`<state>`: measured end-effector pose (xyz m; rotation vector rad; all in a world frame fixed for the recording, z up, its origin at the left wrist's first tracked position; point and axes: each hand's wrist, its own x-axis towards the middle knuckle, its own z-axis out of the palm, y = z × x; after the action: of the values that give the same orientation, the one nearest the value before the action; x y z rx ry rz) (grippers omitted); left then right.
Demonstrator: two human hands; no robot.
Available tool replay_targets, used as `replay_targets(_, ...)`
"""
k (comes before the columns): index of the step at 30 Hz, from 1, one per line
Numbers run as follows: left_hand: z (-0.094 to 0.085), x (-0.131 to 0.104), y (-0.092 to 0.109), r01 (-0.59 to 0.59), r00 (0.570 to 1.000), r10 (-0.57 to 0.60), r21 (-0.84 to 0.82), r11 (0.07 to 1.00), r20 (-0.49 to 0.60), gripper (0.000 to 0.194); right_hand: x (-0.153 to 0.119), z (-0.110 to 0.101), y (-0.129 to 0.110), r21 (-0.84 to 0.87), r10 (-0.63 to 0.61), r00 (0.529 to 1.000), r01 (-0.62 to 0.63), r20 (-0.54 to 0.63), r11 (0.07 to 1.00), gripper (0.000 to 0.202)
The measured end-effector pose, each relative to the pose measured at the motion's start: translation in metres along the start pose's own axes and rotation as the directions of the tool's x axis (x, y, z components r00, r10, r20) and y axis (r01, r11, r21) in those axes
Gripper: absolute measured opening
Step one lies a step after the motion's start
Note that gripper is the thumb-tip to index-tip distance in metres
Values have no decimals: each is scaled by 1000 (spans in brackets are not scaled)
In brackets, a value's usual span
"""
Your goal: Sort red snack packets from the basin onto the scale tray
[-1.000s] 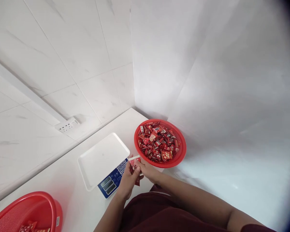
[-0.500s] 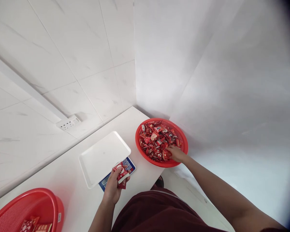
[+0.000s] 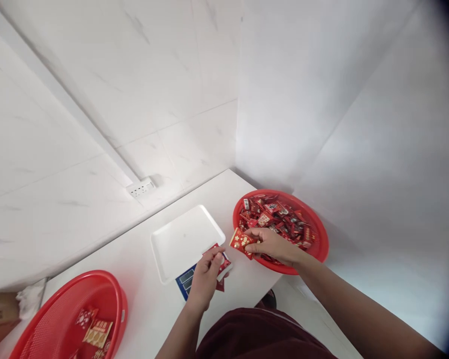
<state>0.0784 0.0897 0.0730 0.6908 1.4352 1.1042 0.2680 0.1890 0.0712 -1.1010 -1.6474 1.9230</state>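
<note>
My left hand (image 3: 206, 278) is closed around some red and white snack packets (image 3: 223, 267), held over the keypad side of a digital scale (image 3: 185, 280). Between the thumb and fingers of my right hand (image 3: 271, 244) is a red packet with gold print (image 3: 241, 241). That hand is at the near left rim of a round red basket (image 3: 324, 239), which is filled with many small red wrapped packets (image 3: 280, 212). The scale's white tray (image 3: 187, 239) lies just beyond my left hand, with nothing on it.
At the lower left stands a larger red basket (image 3: 114, 284) with a few red and gold packets (image 3: 97, 333) inside. Behind it are a cardboard box (image 3: 2, 311) and white plastic (image 3: 29, 299). A power socket (image 3: 141, 187) is fixed to the tiled wall behind the white table (image 3: 145, 294).
My right hand has lifted a red and gold packet out of the round basket and brought it left, close to my left hand. The camera view has turned left.
</note>
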Motion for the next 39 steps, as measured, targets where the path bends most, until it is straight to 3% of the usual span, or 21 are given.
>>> replay_targets(2, -1, -4, 13, -63, 998, 63, -3, 998, 11, 39, 4, 22, -20, 17, -56, 994, 55, 93, 998, 30)
replay_targets(5, -8, -11, 28, -65, 997, 66, 46, 997, -39, 42, 12, 40, -33, -21, -92, 988, 95, 126, 995, 29)
replay_targets(10, -23, -19, 35, -67, 985, 89, 143, 987, -148, 33, 23, 52, -32, -61, -94, 986, 103, 137, 993, 29)
replay_targets(15, -34, -20, 36, -103, 973, 112, 54, 993, -204, 29, 24, 62, -30, 144, -24, 986, 0, 163, 990, 35)
replay_targets(19, -42, -20, 39, -106, 978, 89, -81, 991, -190, 32, 23, 69, -30, 253, 44, 985, -87, 168, 964, 30)
replay_targets(29, -44, -24, 34, -63, 988, 21, -275, 959, -153, 27, 25, 76, -28, 304, 18, 992, -55, 125, 951, 34)
replay_targets(39, -42, -21, 31, -14, 989, -24, -259, 966, -145, 30, 21, 76, -29, 350, 59, 993, -92, 104, 932, 35)
